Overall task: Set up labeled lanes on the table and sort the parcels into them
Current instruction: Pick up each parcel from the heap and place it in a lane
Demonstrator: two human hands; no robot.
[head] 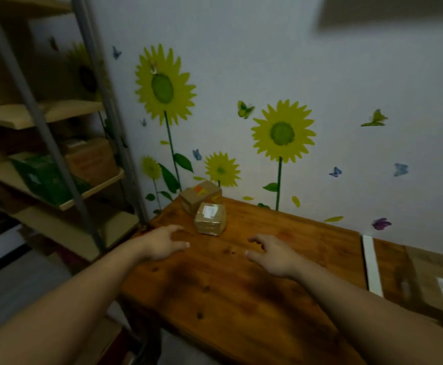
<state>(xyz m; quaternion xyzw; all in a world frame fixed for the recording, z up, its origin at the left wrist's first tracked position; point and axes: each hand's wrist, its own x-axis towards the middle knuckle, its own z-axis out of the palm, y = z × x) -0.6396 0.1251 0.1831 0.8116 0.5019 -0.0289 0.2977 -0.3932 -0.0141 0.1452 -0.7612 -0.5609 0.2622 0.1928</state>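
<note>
Your left hand (162, 243) and right hand (273, 255) hover apart over the wooden table (241, 299), fingers loosely spread and holding nothing. The small taped parcel (210, 218) sits beyond and between them, touching a larger brown parcel (199, 196) at the wall corner. A white strip (371, 264) crosses the table to your right.

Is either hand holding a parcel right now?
No: the left hand and right hand are open and empty; the taped parcel and the stickered parcel lie on the table beyond them.
</note>
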